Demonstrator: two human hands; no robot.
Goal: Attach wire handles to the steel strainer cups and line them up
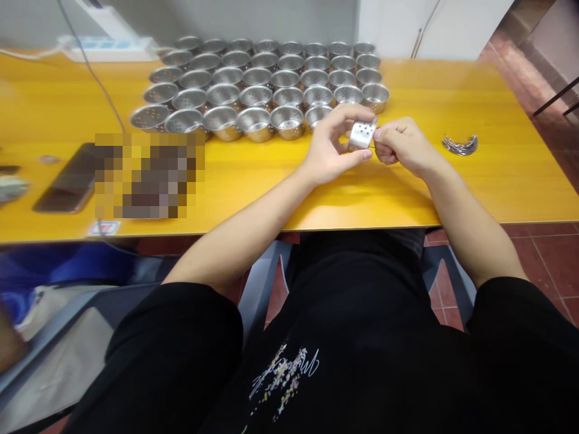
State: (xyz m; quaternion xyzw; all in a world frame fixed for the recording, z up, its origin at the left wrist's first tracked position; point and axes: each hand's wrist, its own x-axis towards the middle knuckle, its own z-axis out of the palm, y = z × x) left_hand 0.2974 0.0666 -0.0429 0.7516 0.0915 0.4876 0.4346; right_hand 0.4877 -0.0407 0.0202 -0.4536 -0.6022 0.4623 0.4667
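Tilted on its side, a small perforated metal cup [363, 134] is held above the front of the table between the thumb and fingers of my left hand [329, 144]. My right hand [402, 144] is closed in a pinch right at the cup's rim. A thin dark wire piece [372, 146] shows at its fingertips; most of it is hidden by the fingers. To the right lies a small heap of curved metal wire pieces [460, 145]. Behind my hands stand several rows of matching perforated metal cups [256, 123], open side up.
The yellow table [253, 181] has its front edge close to my body. On the left lie a phone [67, 178] and a pixelated dark object [158, 178]. A white power strip [108, 49] sits at the back left, and a cable [93, 66] runs down to the table.
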